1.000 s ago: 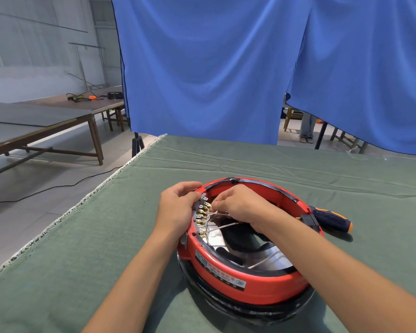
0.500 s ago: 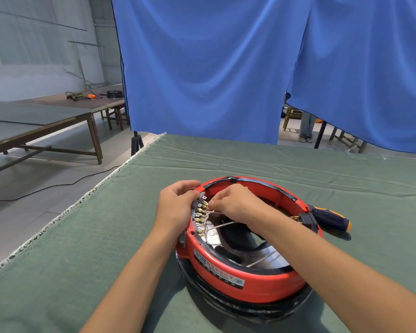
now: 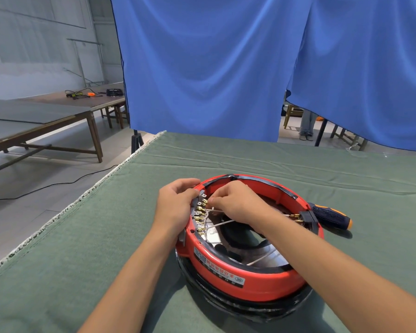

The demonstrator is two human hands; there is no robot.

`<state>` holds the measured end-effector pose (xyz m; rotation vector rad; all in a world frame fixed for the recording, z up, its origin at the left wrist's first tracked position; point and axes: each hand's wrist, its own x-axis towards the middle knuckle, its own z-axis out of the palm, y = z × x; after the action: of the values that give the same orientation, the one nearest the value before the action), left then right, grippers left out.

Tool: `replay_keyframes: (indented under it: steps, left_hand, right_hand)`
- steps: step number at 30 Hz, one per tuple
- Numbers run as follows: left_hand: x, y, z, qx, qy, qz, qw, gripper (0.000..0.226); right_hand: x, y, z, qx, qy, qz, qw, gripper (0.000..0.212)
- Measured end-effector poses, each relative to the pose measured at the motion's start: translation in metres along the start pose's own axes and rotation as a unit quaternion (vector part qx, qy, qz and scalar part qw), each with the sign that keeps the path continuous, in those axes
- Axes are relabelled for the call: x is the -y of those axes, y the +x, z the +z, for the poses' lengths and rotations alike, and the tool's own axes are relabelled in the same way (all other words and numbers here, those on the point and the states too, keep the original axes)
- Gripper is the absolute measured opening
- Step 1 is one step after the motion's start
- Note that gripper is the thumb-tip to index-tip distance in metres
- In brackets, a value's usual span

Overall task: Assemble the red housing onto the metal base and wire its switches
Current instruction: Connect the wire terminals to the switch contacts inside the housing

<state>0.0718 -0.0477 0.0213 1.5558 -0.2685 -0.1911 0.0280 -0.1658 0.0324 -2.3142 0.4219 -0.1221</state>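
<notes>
The right hand [image 3: 235, 203] reaches into a round housing [image 3: 262, 282], its fingertips pinching a thin white wire [image 3: 220, 223] at the top of a row of terminals [image 3: 200, 213]; the left hand [image 3: 175, 205] curls round the outside of the housing wall just behind that row, gripping it; both forearms come up from the bottom edge, and the right one crosses over the housing's opening, hiding part of the inside. The housing is a smooth, glossy red plastic ring with a white printed label on its near wall; it sits on a dark, shiny base [image 3: 238, 306], whose rim shows below it; the terminals are small brass-coloured tabs on a grey strip, too small to count surely; a second black switch [image 3: 306, 218] with brass tabs sits on the right wall. Inside lies curved, reflective metal with more white wires across it. All rests near the front of a table under wrinkled green felt cloth [image 3: 82, 248]. One screwdriver [image 3: 332, 216], dark ribbed handle with an orange end, lies just beside the housing on the right. Two blue curtains [image 3: 202, 68] hang behind; long wooden tables [image 3: 46, 116] stand far left.
</notes>
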Motion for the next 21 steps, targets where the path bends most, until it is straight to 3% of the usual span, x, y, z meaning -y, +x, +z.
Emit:
replay_keyframes:
  steps: [9, 15, 21]
  left_hand:
    - [0.0002, 0.001, -0.0003, -0.005, -0.003, 0.003, 1.0, 0.024]
    - [0.0039, 0.0025, 0.0, -0.012, -0.005, 0.002, 1.0, 0.024]
    - [0.0069, 0.0031, -0.0022, -0.033, 0.013, 0.001, 0.999, 0.023]
  right_hand:
    - [0.0033, -0.0058, 0.0044, -0.095, -0.183, -0.082, 0.975, 0.018]
    - [0.0032, -0.0062, 0.006, -0.116, -0.216, -0.133, 0.96, 0.016]
    - [0.0024, -0.0067, 0.0072, -0.122, -0.206, -0.129, 0.962, 0.016]
